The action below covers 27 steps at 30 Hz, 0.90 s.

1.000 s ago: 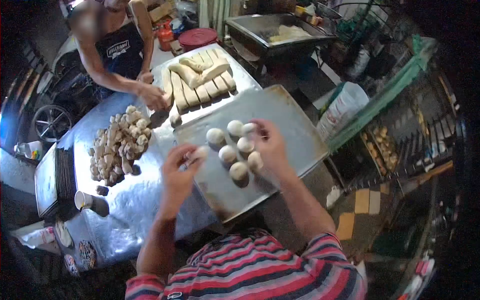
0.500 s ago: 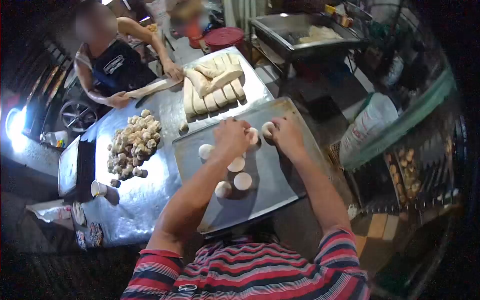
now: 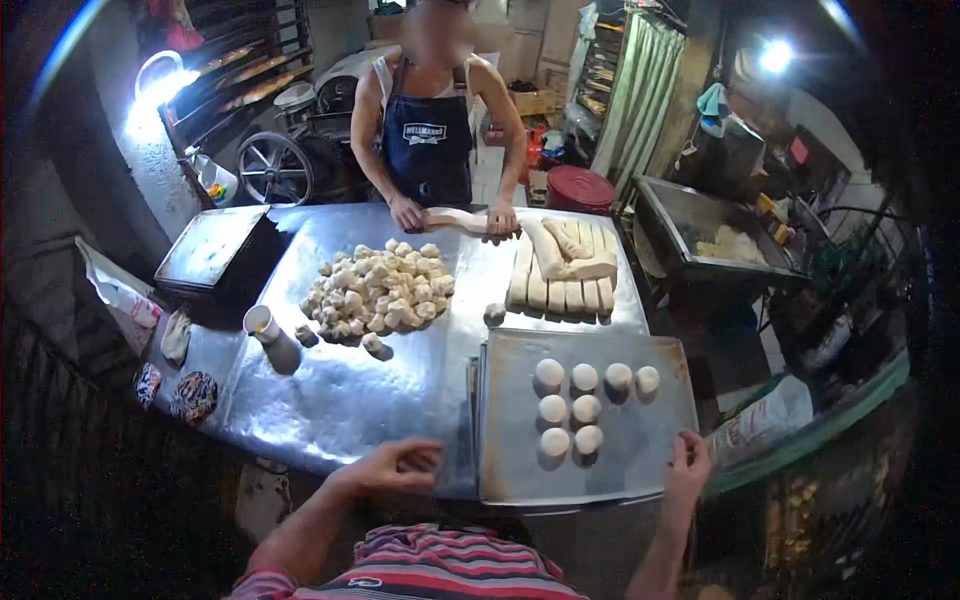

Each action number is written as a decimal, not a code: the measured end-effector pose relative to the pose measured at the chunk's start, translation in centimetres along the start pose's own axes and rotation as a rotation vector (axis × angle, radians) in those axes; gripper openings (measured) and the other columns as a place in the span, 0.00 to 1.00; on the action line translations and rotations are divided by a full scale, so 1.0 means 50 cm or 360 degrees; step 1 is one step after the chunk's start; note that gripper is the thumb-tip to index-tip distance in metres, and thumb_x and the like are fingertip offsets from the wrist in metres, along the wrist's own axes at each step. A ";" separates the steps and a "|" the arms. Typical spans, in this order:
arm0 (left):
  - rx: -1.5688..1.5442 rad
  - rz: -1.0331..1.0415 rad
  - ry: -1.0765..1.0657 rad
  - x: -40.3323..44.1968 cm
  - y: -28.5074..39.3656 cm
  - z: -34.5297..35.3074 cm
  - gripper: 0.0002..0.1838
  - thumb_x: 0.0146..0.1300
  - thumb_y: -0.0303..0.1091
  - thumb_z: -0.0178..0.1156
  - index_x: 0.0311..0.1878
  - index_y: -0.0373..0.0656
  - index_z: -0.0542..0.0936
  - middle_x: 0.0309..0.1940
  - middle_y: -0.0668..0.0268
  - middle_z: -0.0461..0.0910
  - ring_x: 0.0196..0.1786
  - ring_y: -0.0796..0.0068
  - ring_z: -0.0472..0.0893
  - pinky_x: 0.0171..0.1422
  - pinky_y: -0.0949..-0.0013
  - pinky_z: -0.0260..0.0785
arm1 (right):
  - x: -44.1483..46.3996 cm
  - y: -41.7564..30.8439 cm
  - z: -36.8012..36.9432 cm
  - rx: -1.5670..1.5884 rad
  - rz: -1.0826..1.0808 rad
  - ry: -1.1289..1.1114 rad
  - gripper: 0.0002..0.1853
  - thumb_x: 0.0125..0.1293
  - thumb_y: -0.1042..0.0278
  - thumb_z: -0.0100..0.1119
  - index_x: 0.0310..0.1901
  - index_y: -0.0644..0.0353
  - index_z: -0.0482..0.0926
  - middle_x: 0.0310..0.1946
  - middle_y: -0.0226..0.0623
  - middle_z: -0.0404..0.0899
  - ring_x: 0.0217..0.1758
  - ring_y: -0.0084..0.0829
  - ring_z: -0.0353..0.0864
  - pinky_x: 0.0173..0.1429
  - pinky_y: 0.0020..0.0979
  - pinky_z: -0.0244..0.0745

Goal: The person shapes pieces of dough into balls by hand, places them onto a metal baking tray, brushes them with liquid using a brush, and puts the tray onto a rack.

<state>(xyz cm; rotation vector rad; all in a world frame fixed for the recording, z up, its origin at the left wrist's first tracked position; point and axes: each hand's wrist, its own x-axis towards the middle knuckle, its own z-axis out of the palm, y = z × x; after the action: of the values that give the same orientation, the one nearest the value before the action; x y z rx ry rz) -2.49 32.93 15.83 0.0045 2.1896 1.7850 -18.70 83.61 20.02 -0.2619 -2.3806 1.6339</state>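
Observation:
Several round white dough balls point(image 3: 553, 408) sit in rows on a metal baking tray point(image 3: 640, 480). Over the front edge of the table, left of the tray, my left hand point(image 3: 392, 467) is open, its fingers apart and holding nothing. My right hand point(image 3: 688, 465) is at the tray's lower right edge with fingers extended and nothing in it; whether it touches the rim I cannot tell. A heap of small dough pieces point(image 3: 380, 290) lies on the metal table point(image 3: 350, 400), and one single piece point(image 3: 495, 314) rests by the tray's far left corner.
Opposite me, a person in a dark apron point(image 3: 425, 150) holds a long dough roll point(image 3: 455, 219) with both hands. Thick dough strips point(image 3: 565, 265) lie stacked beside it. A white cup point(image 3: 261, 323), a stack of trays point(image 3: 210, 247) and a metal basin point(image 3: 700, 225) stand around.
Both my hands have left the dough balls on the tray: the left moved off to the left, the right back to the tray's edge. My view has turned leftward and up.

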 end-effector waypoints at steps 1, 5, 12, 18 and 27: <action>-0.0045 -0.0113 -0.0162 -0.047 -0.020 -0.013 0.36 0.70 0.42 0.75 0.77 0.41 0.73 0.58 0.58 0.85 0.59 0.70 0.83 0.66 0.63 0.76 | -0.055 -0.041 0.037 0.0090 -0.0042 -0.0020 0.12 0.77 0.67 0.65 0.56 0.63 0.84 0.46 0.30 0.85 0.43 0.20 0.77 0.47 0.27 0.74; -0.0355 -0.0426 -0.0289 -0.201 -0.065 -0.062 0.35 0.70 0.43 0.74 0.75 0.38 0.74 0.60 0.58 0.84 0.65 0.70 0.80 0.72 0.64 0.71 | -0.274 -0.195 0.263 0.0490 -0.0153 -0.0366 0.12 0.77 0.71 0.64 0.57 0.62 0.84 0.46 0.31 0.85 0.45 0.23 0.81 0.51 0.29 0.79; 0.0016 -0.0461 0.0133 -0.403 -0.256 -0.166 0.27 0.71 0.48 0.70 0.65 0.39 0.84 0.52 0.54 0.89 0.56 0.67 0.86 0.64 0.60 0.78 | -0.544 -0.266 0.517 -0.0220 -0.0264 -0.1941 0.23 0.75 0.60 0.69 0.68 0.57 0.81 0.54 0.44 0.86 0.54 0.36 0.87 0.61 0.38 0.81; -0.0794 -0.0759 0.0351 -0.480 -0.397 -0.194 0.21 0.82 0.50 0.58 0.60 0.42 0.83 0.30 0.71 0.80 0.33 0.79 0.79 0.37 0.71 0.75 | -0.624 -0.141 0.588 -0.0383 0.0135 -0.2144 0.23 0.75 0.57 0.67 0.66 0.60 0.82 0.58 0.43 0.86 0.62 0.34 0.84 0.68 0.37 0.78; -0.0677 -0.0828 0.0412 -0.482 -0.475 -0.024 0.22 0.77 0.45 0.67 0.66 0.42 0.81 0.38 0.68 0.86 0.38 0.78 0.83 0.40 0.70 0.77 | -0.642 0.042 0.553 0.0332 0.1402 -0.2023 0.19 0.77 0.58 0.68 0.60 0.62 0.82 0.44 0.40 0.87 0.41 0.25 0.85 0.44 0.33 0.83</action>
<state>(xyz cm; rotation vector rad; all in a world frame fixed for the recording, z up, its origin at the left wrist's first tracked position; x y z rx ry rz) 24.75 21.70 -0.89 -0.8486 1.6877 1.9558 3.72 50.71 5.42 -0.3054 -3.0782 3.1510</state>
